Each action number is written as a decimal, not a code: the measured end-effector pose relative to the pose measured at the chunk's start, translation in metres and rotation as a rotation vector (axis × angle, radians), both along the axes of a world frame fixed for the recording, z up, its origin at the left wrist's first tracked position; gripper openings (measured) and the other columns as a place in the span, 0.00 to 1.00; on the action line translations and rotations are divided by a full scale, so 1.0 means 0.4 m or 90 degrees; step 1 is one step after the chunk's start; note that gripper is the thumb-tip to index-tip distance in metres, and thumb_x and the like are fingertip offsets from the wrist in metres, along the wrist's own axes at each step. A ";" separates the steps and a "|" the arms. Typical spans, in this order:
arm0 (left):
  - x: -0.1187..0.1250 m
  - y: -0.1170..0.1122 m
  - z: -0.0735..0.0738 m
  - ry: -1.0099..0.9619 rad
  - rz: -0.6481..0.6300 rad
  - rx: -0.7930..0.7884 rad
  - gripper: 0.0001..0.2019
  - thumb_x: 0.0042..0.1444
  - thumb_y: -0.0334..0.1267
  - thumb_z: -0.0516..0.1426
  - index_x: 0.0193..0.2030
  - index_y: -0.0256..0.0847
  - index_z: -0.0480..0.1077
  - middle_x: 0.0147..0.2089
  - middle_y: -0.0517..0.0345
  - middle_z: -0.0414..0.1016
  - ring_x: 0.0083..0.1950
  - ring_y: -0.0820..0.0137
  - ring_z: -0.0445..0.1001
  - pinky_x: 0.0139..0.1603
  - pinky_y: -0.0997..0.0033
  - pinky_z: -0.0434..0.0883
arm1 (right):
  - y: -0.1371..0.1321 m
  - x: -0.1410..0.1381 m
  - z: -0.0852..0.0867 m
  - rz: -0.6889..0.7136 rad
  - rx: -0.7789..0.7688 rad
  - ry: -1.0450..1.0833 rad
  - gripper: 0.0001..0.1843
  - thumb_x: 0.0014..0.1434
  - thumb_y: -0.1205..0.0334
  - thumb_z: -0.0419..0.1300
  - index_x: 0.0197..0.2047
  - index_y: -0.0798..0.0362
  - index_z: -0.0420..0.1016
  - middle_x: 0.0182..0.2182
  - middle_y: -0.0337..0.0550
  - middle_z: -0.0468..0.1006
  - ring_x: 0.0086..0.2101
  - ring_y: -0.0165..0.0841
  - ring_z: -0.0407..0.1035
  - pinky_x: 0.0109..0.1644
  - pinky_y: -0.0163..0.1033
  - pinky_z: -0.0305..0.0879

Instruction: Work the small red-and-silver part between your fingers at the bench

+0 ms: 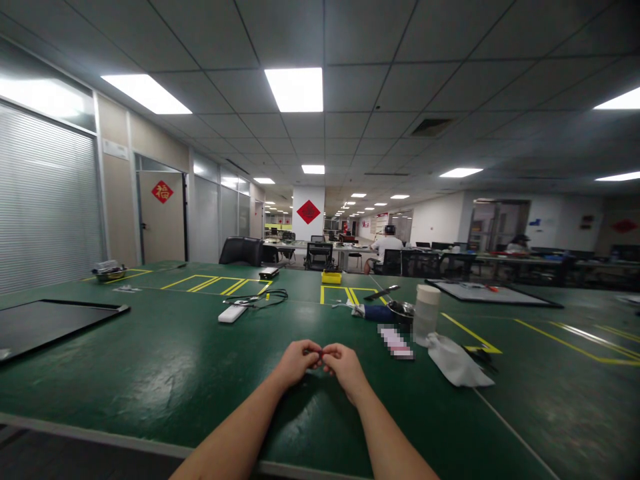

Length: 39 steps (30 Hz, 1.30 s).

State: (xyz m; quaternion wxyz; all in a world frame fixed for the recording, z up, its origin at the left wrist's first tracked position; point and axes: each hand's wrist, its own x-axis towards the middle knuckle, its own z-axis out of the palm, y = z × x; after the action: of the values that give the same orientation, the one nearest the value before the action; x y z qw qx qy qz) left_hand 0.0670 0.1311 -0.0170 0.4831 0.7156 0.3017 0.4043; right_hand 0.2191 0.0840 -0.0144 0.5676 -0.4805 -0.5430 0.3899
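My left hand (pixel 300 361) and my right hand (pixel 343 365) meet just above the green table (pixel 200 387), their fingertips pinched together. A tiny dark reddish bit seems to show between the fingertips, too small to name. Both hands are closed, with thumbs and forefingers touching at the middle. To the right of my right hand lies a flat pinkish item (pixel 396 343), blurred out by pixels. Beyond my hands, a white power strip (pixel 233 313) with a dark cable lies on the table.
A clear bottle with a pale lid (pixel 427 315), a white pouch (pixel 457 360), a metal bowl (pixel 401 311) and a dark blue roll (pixel 377 313) stand right. A yellow tray (pixel 331 277) sits farther back. Dark-framed boards (pixel 45 323) lie left and far right. A person (pixel 387 247) sits beyond.
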 end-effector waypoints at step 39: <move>-0.001 -0.001 0.000 -0.009 -0.010 0.000 0.12 0.48 0.37 0.57 0.39 0.33 0.73 0.31 0.53 0.77 0.32 0.69 0.75 0.35 0.70 0.71 | -0.002 0.001 0.001 0.007 0.006 -0.021 0.10 0.45 0.66 0.57 0.34 0.58 0.72 0.22 0.40 0.76 0.21 0.28 0.68 0.23 0.30 0.59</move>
State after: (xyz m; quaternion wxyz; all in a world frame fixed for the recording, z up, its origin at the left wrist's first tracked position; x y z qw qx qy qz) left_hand 0.0666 0.1306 -0.0170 0.4881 0.7154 0.2925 0.4054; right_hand 0.2194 0.0830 -0.0138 0.5588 -0.4814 -0.5568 0.3821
